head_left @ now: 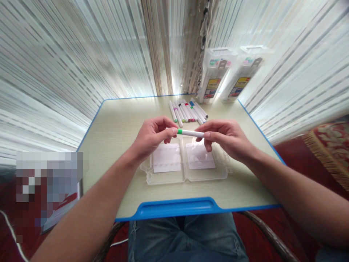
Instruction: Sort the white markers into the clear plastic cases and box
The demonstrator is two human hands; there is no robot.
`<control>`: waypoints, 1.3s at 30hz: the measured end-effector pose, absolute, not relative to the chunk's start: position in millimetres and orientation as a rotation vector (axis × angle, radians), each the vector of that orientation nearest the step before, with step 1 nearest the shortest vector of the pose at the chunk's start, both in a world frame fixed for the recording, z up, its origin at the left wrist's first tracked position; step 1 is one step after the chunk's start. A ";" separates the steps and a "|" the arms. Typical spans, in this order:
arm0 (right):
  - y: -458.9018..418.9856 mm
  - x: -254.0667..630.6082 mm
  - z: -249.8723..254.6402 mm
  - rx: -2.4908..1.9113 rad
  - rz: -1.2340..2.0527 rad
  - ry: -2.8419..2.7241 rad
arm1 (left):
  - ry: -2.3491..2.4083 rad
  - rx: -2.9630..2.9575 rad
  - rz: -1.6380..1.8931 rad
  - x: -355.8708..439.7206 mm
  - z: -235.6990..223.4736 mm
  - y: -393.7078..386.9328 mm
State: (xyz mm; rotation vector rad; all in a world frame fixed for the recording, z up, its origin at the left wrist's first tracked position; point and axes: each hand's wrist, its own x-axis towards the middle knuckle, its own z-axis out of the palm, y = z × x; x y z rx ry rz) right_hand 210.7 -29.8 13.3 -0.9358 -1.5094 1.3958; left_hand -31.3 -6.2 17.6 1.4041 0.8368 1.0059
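Note:
A white marker with a green band (192,133) is held level above the table, between both hands. My left hand (158,133) pinches its left end, and the thumb and fingers cover that tip. At the other end, my right hand (225,136) grips the white barrel between thumb and fingers. Below the hands an opened clear plastic case (165,178) lies flat, with a white sheet (167,158) in its left half and another white sheet (201,160) in its right half. Behind the hands, several white markers (187,111) with coloured bands and ends lie in a loose group.
Two upright clear plastic cases (212,78) with labels stand at the table's back right. The pale table (109,127) has a blue edge and a blue front tray (178,208). String curtains (117,47) hang behind. A patterned fringed cloth (331,145) is at the right.

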 end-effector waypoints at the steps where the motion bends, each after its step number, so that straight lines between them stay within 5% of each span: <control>1: -29.7 210.4 13.6 -0.938 1.395 -1.526 | 0.840 1.405 1.004 -31.0 17.7 -6.5; 39: -32.7 206.4 12.9 -1.104 1.340 -1.934 | 0.905 1.489 0.887 -26.1 14.3 -9.6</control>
